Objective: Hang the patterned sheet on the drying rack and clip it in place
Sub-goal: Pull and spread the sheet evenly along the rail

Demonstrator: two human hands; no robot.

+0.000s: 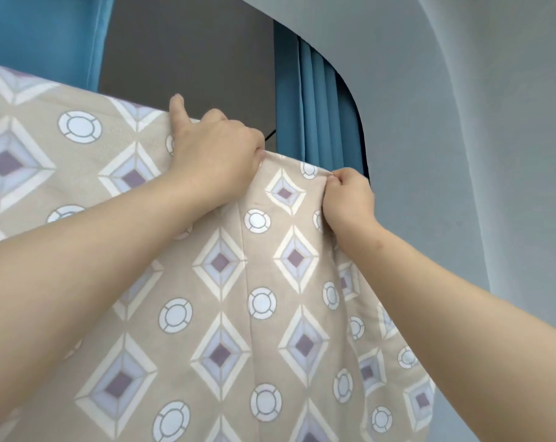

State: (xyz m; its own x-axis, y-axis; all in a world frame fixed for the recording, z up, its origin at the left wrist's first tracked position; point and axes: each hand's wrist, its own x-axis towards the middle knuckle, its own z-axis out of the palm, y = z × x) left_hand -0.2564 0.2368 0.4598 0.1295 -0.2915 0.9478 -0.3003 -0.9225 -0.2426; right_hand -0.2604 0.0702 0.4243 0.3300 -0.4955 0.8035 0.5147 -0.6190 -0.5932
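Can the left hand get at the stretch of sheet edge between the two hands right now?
Probably yes. The left hand grips the patterned sheet right beside that stretch. Nothing covers it up to the right hand, which pinches the edge further along.

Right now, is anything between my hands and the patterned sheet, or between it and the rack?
Nothing visible does. The left hand and right hand both grip the patterned sheet along its draped top edge; whatever carries it is hidden under the cloth.
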